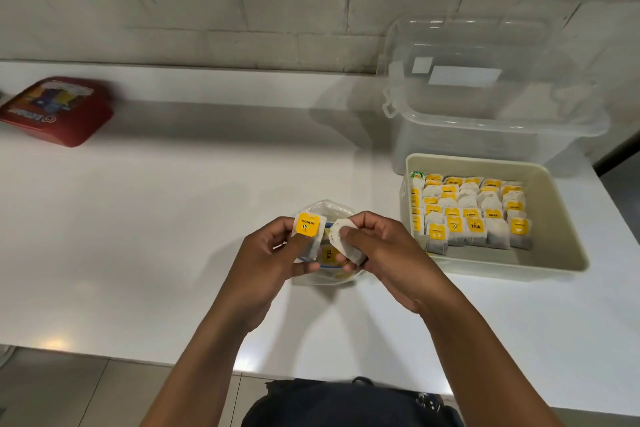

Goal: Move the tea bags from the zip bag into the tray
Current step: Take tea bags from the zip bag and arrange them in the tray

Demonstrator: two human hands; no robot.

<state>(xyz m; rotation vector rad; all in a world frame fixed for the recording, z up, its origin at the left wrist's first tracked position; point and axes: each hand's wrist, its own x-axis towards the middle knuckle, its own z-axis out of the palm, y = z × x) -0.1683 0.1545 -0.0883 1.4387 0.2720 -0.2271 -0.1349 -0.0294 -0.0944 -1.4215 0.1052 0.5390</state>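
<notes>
The white counter [173,236] carries everything. To the right of the zip bag [325,210] sits my cream tray [561,218], its rows of tea bags [474,218] tagged yellow, one reading "TEA". Above the zip bag, my left hand [273,260] pinches a tea bag [306,225] tagged "MOMENT"; my right hand [381,253] pinches a second tea bag [346,239].

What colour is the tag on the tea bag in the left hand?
Yellow, with dark print, on the tea bag that the left hand holds; head view.
</notes>
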